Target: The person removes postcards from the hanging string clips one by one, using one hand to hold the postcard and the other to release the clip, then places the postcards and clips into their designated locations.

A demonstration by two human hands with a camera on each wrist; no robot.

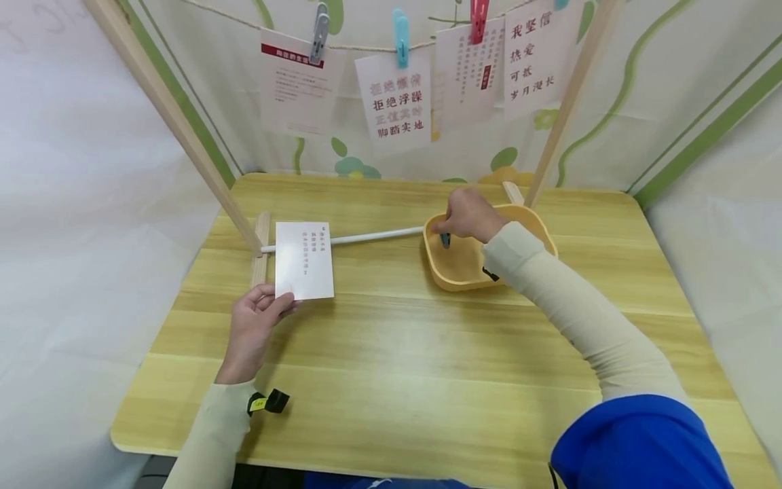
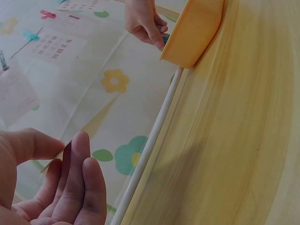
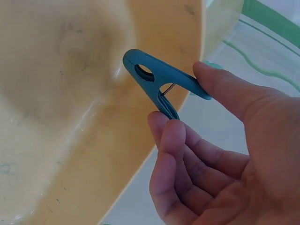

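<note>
L hand (image 1: 255,324) has a narrow grip on a white card (image 1: 304,261): thumb on the printed face, fingers behind, at the bottom edge nr its L corner. Card's up off the desk (image 1: 391,367), in front of the white rod (image 1: 385,236) as seen from the head cam; L wrist view shows it almost edge-on. R hand (image 1: 469,216) pinches a teal clip (image 3: 161,77), thumb on one arm, fingertips on the other, w/ the wire spring showing btwn. Clip's over the L end of the yellow tub (image 1: 467,284), rounded nose pointing away from the palm.

Tub sits toward the far R of the desk, nr the R wood post (image 1: 571,102). Rod runs from the foot of the L wood post (image 1: 177,129) to the tub, where its R end is hidden. Above, a string (image 1: 360,48) carries 4 printed cards in a row; L to R the clips are a grey clip (image 1: 320,32), lt blue clip (image 1: 400,37), red clip (image 1: 479,20) & a blue one cut off at the top edge. Flowered cloth (image 1: 391,159) hangs behind.
</note>
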